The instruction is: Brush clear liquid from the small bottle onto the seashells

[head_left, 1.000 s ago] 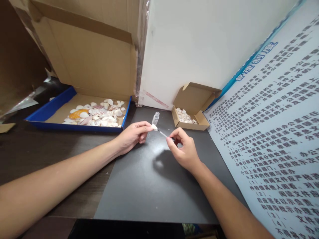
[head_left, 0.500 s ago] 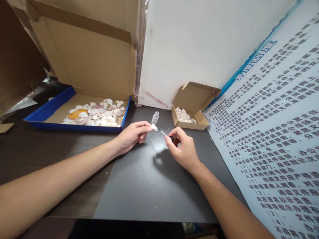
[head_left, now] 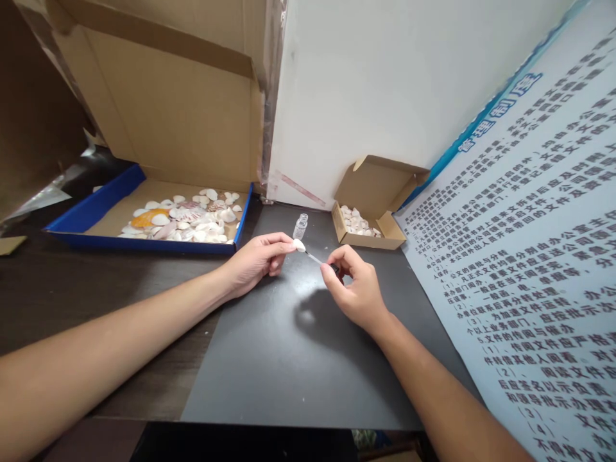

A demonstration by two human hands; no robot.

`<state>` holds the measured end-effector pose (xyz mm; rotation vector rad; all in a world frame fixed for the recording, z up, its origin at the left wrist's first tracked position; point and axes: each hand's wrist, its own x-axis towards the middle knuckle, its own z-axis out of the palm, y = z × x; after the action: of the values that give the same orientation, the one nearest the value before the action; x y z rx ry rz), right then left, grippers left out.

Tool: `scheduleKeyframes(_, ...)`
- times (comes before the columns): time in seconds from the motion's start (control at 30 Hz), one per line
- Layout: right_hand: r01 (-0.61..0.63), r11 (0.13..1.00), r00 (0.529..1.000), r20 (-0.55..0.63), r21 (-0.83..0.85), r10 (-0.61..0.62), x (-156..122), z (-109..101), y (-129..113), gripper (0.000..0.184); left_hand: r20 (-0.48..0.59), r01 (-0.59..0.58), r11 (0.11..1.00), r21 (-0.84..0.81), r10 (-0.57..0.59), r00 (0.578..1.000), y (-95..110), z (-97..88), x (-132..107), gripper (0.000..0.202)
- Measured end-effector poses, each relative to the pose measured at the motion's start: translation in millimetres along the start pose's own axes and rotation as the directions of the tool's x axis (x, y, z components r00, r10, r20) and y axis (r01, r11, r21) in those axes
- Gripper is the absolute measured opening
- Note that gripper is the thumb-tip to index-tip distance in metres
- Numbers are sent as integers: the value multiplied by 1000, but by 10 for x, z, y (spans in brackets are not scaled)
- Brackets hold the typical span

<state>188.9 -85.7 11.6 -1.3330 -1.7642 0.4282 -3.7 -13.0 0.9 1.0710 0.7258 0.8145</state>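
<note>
Between thumb and fingers, my left hand [head_left: 260, 262] pinches a small white seashell [head_left: 299, 245] above the dark mat. My right hand [head_left: 353, 282] is closed on the black cap of a small applicator brush [head_left: 314, 258], whose thin stem points left. The brush tip is at the lower right edge of the shell, seemingly touching it. Just behind the shell stands a small clear glass bottle [head_left: 301, 226], upright and uncapped.
At the left, a blue-edged cardboard box [head_left: 72, 224] holds many seashells [head_left: 192, 218]. A smaller cardboard box [head_left: 368, 240] with small shells stands at the back right, lid up. A grey mat [head_left: 289, 372] covers part of the dark table. A printed board [head_left: 529, 224] leans along the right.
The brush in my right hand has shifted from just off the shell to its edge. My left hand has barely moved.
</note>
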Motion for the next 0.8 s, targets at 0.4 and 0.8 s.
scheduleKeyframes(0.4, 58, 998, 998, -38, 32, -57, 5, 11, -10, 10, 8, -6, 1000, 5, 6, 1000, -1, 4, -6, 19)
scheduleKeyframes(0.8, 61, 998, 998, -32, -23, -62, -2, 10, -5, 10, 10, -9, 1000, -29, 10, 1000, -11, 3, -2, 18)
